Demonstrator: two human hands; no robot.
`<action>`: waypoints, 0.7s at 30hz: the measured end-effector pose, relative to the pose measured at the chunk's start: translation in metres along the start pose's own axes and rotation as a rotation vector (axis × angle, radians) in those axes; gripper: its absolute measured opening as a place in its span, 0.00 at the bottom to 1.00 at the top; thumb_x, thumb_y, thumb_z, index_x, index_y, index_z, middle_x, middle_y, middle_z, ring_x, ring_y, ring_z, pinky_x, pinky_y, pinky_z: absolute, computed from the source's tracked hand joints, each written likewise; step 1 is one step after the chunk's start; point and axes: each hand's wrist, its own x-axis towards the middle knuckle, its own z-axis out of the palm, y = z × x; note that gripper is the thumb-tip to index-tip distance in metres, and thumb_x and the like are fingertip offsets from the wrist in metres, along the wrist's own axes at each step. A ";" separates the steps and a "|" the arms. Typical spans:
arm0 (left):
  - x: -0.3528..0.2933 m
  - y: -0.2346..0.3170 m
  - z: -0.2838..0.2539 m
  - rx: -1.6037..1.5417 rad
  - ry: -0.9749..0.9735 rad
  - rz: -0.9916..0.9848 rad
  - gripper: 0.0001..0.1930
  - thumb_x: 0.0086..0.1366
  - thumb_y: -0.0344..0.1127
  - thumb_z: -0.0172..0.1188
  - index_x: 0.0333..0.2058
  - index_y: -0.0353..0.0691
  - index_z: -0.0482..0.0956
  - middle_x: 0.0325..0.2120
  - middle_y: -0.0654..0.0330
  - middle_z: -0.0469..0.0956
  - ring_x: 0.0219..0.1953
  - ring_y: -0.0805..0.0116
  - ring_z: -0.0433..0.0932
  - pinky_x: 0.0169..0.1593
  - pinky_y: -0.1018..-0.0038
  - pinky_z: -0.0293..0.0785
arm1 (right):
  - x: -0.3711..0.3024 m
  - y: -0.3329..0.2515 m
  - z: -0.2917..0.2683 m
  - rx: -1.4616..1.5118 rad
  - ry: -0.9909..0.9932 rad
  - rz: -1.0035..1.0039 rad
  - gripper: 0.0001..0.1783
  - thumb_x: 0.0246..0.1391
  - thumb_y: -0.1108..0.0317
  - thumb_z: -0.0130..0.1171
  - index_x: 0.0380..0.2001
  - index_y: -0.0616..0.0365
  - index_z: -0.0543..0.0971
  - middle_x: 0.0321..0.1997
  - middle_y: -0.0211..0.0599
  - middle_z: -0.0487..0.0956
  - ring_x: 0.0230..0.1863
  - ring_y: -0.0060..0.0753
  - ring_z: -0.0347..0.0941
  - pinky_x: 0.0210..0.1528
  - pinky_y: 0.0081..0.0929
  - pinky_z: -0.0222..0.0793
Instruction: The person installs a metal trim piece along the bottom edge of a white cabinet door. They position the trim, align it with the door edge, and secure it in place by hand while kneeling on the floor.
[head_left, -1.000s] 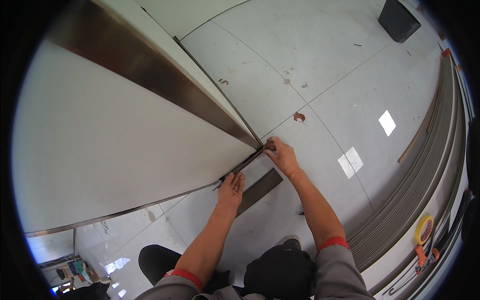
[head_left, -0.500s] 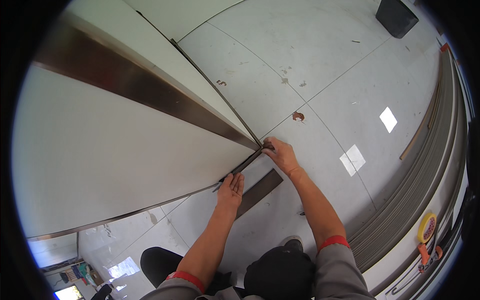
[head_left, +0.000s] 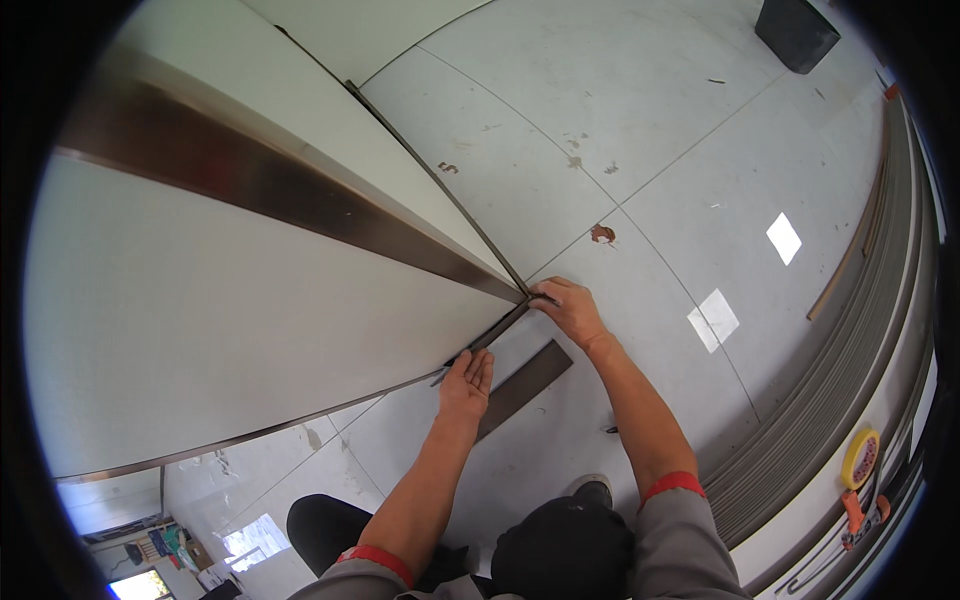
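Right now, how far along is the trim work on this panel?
Done: the metal strip lies along the white panel. In hand: the right hand works at the corner, and the left hand steadies the lower edge. Left: a loose dark strip lies on the floor.

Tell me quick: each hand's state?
Left hand: open, palm against the large white panel's lower edge.
Right hand: fingers curled, pinching the thin dark metal strip.
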 end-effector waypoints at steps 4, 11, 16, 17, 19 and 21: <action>0.000 0.001 -0.002 0.013 -0.009 -0.001 0.09 0.69 0.33 0.61 0.44 0.37 0.76 0.43 0.53 0.82 0.47 0.59 0.83 0.45 0.73 0.85 | 0.000 0.001 0.001 -0.022 -0.002 -0.011 0.11 0.49 0.69 0.70 0.37 0.55 0.82 0.38 0.37 0.83 0.38 0.44 0.80 0.41 0.33 0.77; -0.002 0.002 -0.003 0.025 -0.013 -0.008 0.10 0.69 0.34 0.61 0.44 0.36 0.76 0.43 0.53 0.82 0.47 0.59 0.83 0.45 0.74 0.85 | -0.001 0.005 0.004 -0.213 0.016 -0.125 0.10 0.49 0.66 0.70 0.36 0.54 0.83 0.37 0.34 0.83 0.37 0.43 0.81 0.39 0.34 0.78; -0.005 0.001 -0.001 0.031 -0.018 0.007 0.10 0.70 0.34 0.61 0.45 0.35 0.76 0.44 0.52 0.82 0.47 0.60 0.83 0.45 0.74 0.85 | -0.003 0.005 0.007 -0.314 0.054 -0.190 0.10 0.48 0.66 0.70 0.34 0.53 0.82 0.36 0.33 0.83 0.36 0.42 0.81 0.36 0.35 0.78; -0.004 0.001 -0.003 0.028 -0.026 0.006 0.11 0.70 0.34 0.60 0.46 0.35 0.75 0.44 0.51 0.82 0.47 0.59 0.83 0.45 0.73 0.85 | -0.003 0.004 0.008 -0.308 0.055 -0.193 0.10 0.48 0.65 0.69 0.34 0.54 0.81 0.36 0.33 0.82 0.36 0.42 0.80 0.36 0.36 0.78; -0.002 0.002 -0.005 0.023 -0.045 0.003 0.11 0.70 0.34 0.60 0.47 0.35 0.74 0.43 0.49 0.82 0.46 0.58 0.83 0.45 0.73 0.85 | -0.003 0.005 0.008 -0.290 0.058 -0.202 0.10 0.48 0.65 0.68 0.33 0.54 0.80 0.36 0.33 0.82 0.36 0.42 0.79 0.35 0.37 0.77; -0.001 0.002 -0.006 0.023 -0.050 0.000 0.11 0.70 0.34 0.60 0.47 0.35 0.75 0.44 0.49 0.82 0.46 0.58 0.83 0.45 0.73 0.85 | -0.001 0.009 0.008 -0.268 0.060 -0.215 0.10 0.49 0.64 0.68 0.32 0.53 0.80 0.35 0.33 0.81 0.36 0.42 0.79 0.35 0.37 0.76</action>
